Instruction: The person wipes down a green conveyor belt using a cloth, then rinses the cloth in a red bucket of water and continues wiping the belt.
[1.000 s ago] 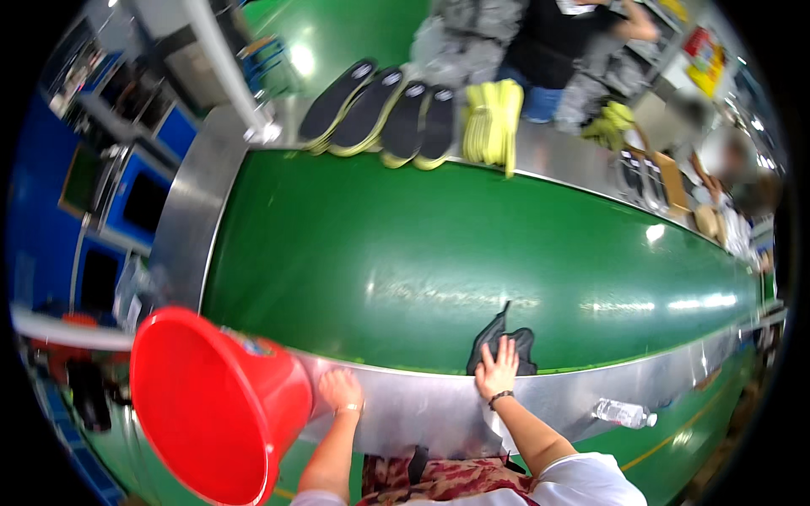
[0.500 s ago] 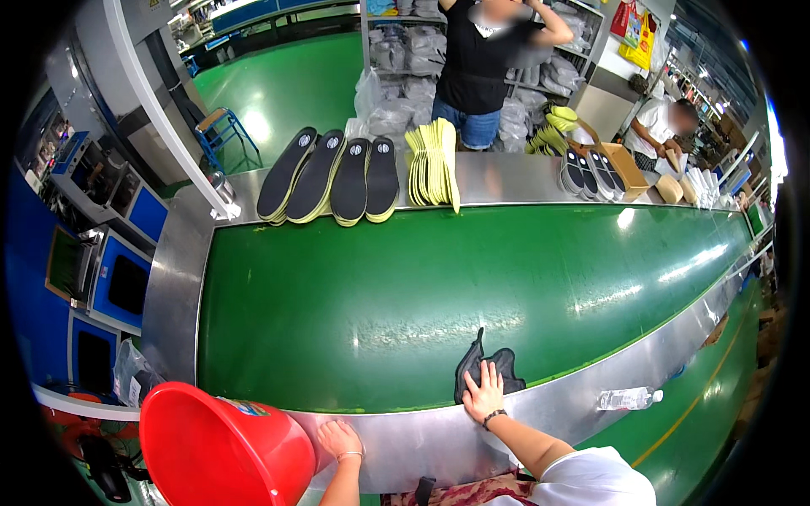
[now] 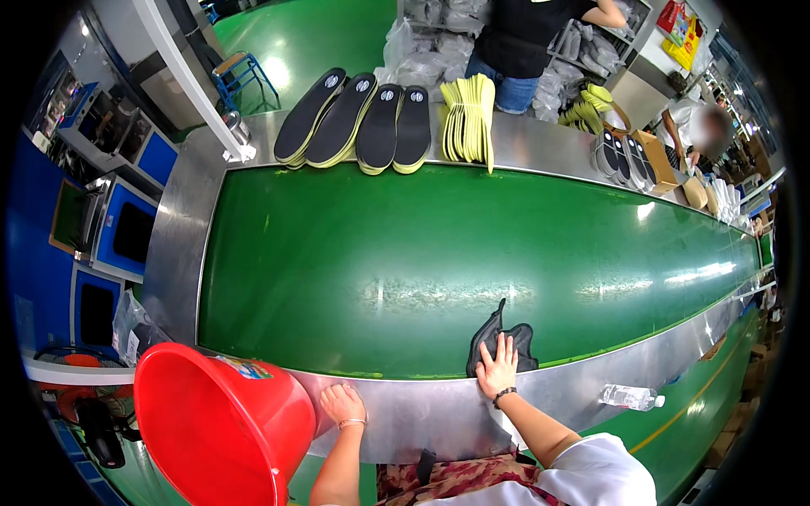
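Pressing a black fabric piece (image 3: pixel 522 339) flat with the right grip (image 3: pixel 498 368): fingers spread, palm down. Lying at the near edge of the bench's green surface (image 3: pixel 405 253), partly hidden under that hand. Wearing a dark band (image 3: pixel 504 394) at the right wrist.

Resting on the near steel rim of the bench (image 3: pixel 413 422): left grip (image 3: pixel 342 403), fingers bent and close together; cannot tell whether closed on anything. Wearing a thin bracelet (image 3: pixel 352 422) at that wrist.

Standing just left of that hand: one red bucket (image 3: pixel 295 422), bearing a multicoloured label (image 3: pixel 245 368), lettering too small to read. Lying on its side at the right of the near rim: one clear bottle (image 3: pixel 631 397), pale label, print unreadable.

Lined along the far rim: four stacks of black insoles (image 3: pixel 337 126), yellow-green at the edges, marked near the upper ends with round pale emblems, wording illegible. Set just right of these: one row of yellow-green pieces (image 3: pixel 468 118).

Hanging at upper right: one red bag (image 3: pixel 673 21) and one yellow bag (image 3: pixel 685 46), both printed.
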`<action>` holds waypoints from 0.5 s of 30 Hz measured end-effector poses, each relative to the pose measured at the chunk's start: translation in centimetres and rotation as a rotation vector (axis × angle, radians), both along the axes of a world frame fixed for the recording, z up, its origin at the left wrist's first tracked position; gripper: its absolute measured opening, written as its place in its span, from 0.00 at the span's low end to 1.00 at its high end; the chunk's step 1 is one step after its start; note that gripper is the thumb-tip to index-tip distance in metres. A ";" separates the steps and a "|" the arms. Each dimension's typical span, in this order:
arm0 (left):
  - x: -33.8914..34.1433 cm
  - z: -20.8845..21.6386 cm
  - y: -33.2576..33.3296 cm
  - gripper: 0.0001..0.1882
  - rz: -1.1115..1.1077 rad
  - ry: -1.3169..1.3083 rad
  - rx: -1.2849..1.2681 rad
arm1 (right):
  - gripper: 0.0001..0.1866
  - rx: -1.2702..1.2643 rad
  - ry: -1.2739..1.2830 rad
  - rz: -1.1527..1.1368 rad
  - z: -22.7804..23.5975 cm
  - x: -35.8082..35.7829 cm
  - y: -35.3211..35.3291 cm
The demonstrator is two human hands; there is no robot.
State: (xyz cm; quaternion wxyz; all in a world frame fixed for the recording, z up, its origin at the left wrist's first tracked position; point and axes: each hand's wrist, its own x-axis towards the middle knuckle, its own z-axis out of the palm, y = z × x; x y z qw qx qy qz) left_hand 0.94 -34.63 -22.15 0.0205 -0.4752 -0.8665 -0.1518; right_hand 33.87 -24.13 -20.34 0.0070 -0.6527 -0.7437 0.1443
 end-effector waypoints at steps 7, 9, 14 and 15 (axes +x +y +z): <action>0.3 0.2 0.6 0.10 -0.002 -0.004 -0.046 | 0.29 0.167 -0.015 0.053 -2.8 -13.9 9.0; 0.3 0.7 0.3 0.10 0.009 -0.021 -0.038 | 0.27 0.062 0.140 0.416 -0.6 -23.5 10.2; -0.1 0.5 -0.2 0.10 -0.004 -0.056 -0.040 | 0.24 0.129 0.554 1.309 -4.8 -35.2 7.4; 0.0 0.4 0.0 0.10 -0.022 -0.052 -0.025 | 0.22 0.139 0.445 1.242 -3.6 -34.9 10.8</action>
